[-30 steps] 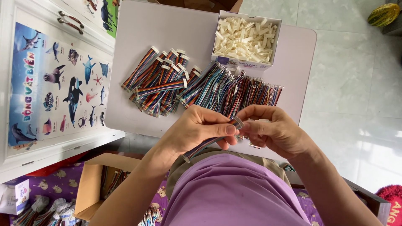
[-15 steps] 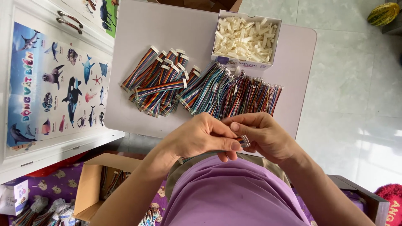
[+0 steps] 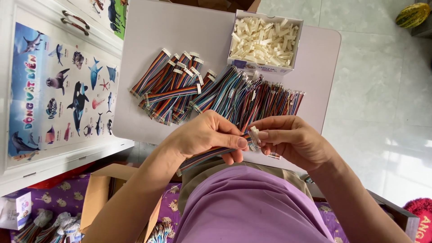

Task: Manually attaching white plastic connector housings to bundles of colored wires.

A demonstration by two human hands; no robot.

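A flat ribbon of rainbow-coloured wires (image 3: 204, 155) is being held over the near edge of the white table (image 3: 180, 31), just in front of the person's purple shirt (image 3: 245, 207). Its right end is meeting a small white plastic connector (image 3: 254, 135), and the two are touching.

The left hand (image 3: 204, 135) is closing around the ribbon, thumb and forefinger pinching it close to its right end while the rest trails down and left under the palm. The right hand (image 3: 294, 139) is pinching the connector between thumb and fingertips and is holding it against the wire ends.

The step in hand looks like seating the wire ends into the connector. By my judgement the next move is calling for the ribbon to be kept flat and square to the connector's mouth, with a steady push from both sides; whether the ends are already fully in is too small to tell.

Just beyond the hands, a heap of loose wires with bare ends (image 3: 252, 96) is lying on the table. To its left, a pile of ribbons already wearing white ends (image 3: 171, 87) is spreading out. At the far side, an open box of white connectors (image 3: 265, 42) is sitting. Left of the table, a poster of sea animals (image 3: 67, 90) is showing on a white cabinet, and a cardboard box (image 3: 101, 198) is standing near on the floor.
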